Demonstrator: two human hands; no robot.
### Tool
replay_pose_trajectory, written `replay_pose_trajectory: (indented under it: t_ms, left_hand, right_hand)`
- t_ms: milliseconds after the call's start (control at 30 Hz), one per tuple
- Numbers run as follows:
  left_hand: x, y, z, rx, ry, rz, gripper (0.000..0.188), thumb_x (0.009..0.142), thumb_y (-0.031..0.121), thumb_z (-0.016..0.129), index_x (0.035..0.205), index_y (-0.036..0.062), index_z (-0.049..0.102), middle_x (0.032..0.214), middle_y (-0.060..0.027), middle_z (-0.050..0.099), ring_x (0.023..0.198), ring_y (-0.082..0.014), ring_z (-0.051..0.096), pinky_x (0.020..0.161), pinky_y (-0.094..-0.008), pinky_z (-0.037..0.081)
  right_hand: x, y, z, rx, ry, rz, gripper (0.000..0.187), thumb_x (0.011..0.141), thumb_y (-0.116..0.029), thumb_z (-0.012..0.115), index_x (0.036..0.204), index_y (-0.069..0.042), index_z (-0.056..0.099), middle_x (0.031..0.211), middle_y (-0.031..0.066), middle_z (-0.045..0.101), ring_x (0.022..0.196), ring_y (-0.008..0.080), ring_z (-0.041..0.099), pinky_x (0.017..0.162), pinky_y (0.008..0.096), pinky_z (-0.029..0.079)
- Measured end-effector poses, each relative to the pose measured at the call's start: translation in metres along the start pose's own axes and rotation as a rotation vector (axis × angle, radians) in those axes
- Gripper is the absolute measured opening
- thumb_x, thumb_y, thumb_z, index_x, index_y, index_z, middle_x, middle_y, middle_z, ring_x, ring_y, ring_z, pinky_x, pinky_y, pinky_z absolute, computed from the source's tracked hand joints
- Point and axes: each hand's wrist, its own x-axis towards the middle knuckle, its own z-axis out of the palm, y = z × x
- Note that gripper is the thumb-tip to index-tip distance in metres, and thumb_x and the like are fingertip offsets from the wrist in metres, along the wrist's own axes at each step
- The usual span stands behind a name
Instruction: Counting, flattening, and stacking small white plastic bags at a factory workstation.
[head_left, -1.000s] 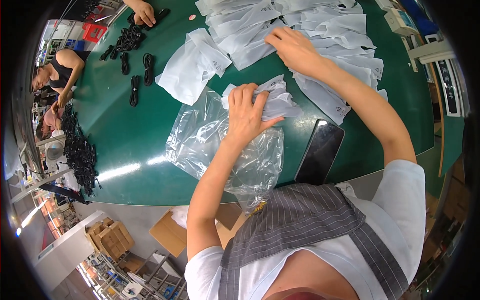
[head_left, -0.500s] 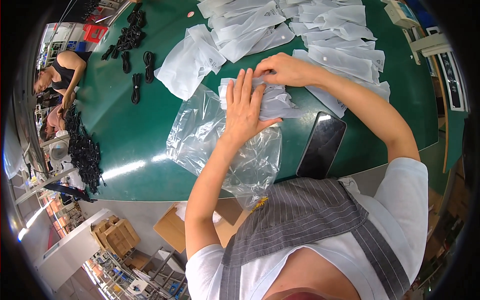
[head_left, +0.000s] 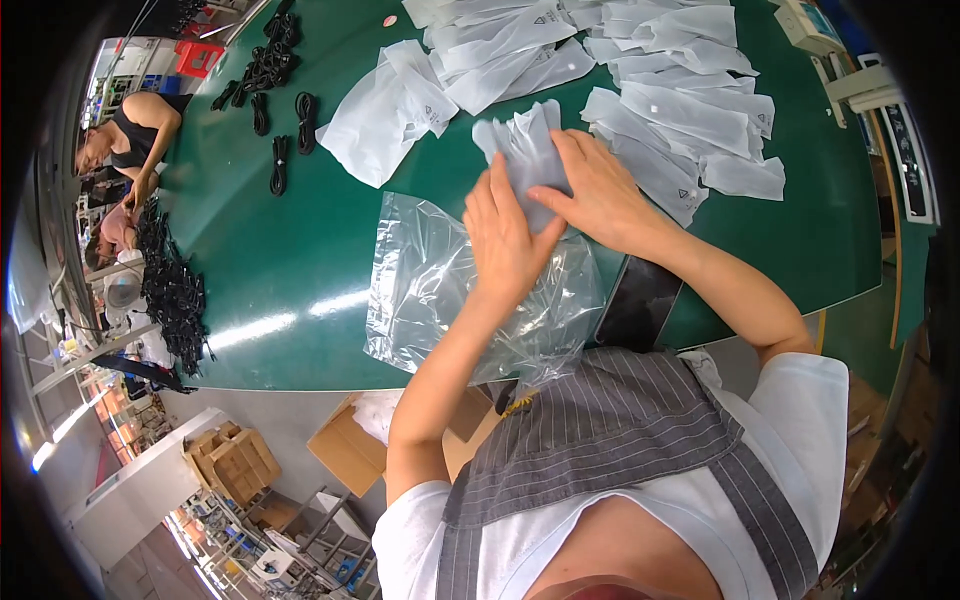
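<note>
Green tabletop [head_left: 280,270]: small frosted white plastic pouches [head_left: 527,150], stacked, long axis away from body; left hand [head_left: 505,240] & right hand [head_left: 598,190] flat, fingers extended, pressing stack.

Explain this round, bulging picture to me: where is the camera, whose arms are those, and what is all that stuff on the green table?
There is no machine here. A person wears a wide-angle camera on the head, looking down, so straight edges bend and the person's own arms rise from the lower edge. The left hand lies flat on a small stack of white pouches, and the right hand presses on the same stack from the other side. Under the hands lies a large clear plastic bag, crumpled on the green table. A dark flat phone-like slab lies by the right forearm. Many more white pouches are spread across the far side. Bundles of black cables lie at the far left, and another person sits there at the table's edge.
</note>
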Motion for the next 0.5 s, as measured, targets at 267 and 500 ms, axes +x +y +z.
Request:
replay_pose_trajectory:
  t_ms: [267,500]
  left_hand:
    - [-0.033,0.011,-0.053,-0.356,-0.153,-0.086,0.058,0.076,0.004,0.064,0.129,0.0002,0.039,0.12,-0.0215,0.05,0.112,-0.0337,0.048,0.094,-0.0393,0.039]
    - [-0.111,0.049,-0.08,-0.128,-0.369,-0.041,0.065,0.072,0.027,0.072,0.122,-0.0046,0.045,0.125,-0.0231,0.042,0.11,-0.0386,0.043,0.089,-0.0431,0.038]
  right_hand:
    - [0.014,0.011,0.035,-0.432,0.122,-0.303,0.09,0.064,-0.03,0.073,0.134,0.003,0.029,0.124,0.0227,0.039,0.107,0.0334,0.042,0.084,0.0456,0.034]
    - [0.036,0.019,0.032,-0.51,0.112,-0.307,0.083,0.065,-0.031,0.068,0.135,-0.002,0.033,0.111,0.0186,0.047,0.097,0.0313,0.046,0.076,0.044,0.038]
